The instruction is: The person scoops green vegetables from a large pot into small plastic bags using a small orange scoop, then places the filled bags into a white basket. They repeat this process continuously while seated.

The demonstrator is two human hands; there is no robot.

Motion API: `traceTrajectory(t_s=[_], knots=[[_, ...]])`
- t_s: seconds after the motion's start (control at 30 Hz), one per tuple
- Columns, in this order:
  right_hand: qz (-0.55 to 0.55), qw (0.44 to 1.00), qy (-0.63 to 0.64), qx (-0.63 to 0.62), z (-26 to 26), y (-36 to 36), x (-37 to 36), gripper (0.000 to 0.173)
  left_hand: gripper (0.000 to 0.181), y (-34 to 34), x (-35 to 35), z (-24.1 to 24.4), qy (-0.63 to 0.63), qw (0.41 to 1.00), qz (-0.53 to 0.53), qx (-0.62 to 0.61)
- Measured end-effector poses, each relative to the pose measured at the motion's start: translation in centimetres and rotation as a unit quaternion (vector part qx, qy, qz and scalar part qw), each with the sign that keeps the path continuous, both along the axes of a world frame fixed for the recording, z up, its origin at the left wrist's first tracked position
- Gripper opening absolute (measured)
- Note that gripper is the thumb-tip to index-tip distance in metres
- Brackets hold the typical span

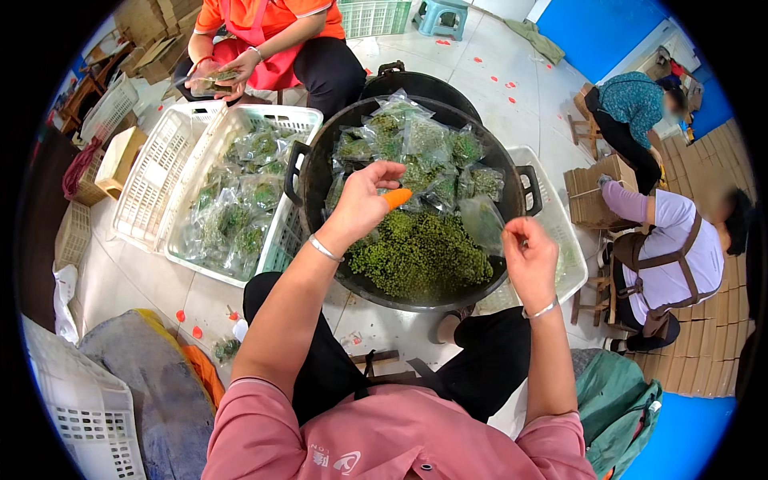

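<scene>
A wide black two-handled pan (305, 222) stands before my knees. Loose clusters of small green berries, like green peppercorns (420, 255), fill its near half. Clear plastic bags packed with green berries (426, 138) are heaped over the far half. My left hand (363, 204) hovers above the pan with fingers apart and nothing seen in them; an orange finger cot (396, 198) covers one digit. At the pan's right side, my right hand (531, 258) pinches the edge of a clear plastic bag (482, 223). Its contents are hard to make out.
Left of the pan, a white crate (180, 255) holds many filled bags. Across from me sits a person in orange (279, 42), holding a bag. Another pan (444, 84) stands behind mine. A pale crate (573, 258) sits at right, near two people and cardboard stacks (690, 324).
</scene>
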State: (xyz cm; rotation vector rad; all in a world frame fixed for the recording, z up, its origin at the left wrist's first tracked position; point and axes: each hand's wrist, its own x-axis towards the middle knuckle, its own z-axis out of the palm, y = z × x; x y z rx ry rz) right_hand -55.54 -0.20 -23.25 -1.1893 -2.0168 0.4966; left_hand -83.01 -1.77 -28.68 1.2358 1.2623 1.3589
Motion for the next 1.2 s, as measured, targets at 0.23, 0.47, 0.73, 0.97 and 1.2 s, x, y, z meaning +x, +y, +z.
traceTrajectory(t_s=[0.23, 0.47, 0.73, 0.97, 1.2], knots=[[0.154, 0.986, 0.039, -0.059, 1.5, 0.1, -7.8, 0.006, 0.03, -0.9, 0.1, 2.6, -0.061, 0.992, -0.109, 0.021], [0.054, 0.983, -0.125, -0.123, -8.4, 3.1, -13.3, 0.027, 0.011, 1.4, -3.9, 0.7, -0.246, 0.946, 0.201, 0.06], [0.088, 0.966, -0.201, -0.136, -13.4, 2.3, -17.3, 0.014, 0.021, 0.4, -5.2, 1.1, -0.162, 0.962, 0.215, 0.035], [0.165, 0.953, 0.056, -0.246, -6.5, 3.2, -7.8, 0.006, 0.015, -0.5, -5.6, 0.7, -0.04, 0.988, 0.095, -0.112], [0.098, 0.963, 0.008, -0.251, -5.9, 2.2, -1.5, 0.009, 0.02, -1.3, -1.3, 1.0, 0.225, 0.972, -0.002, -0.064]])
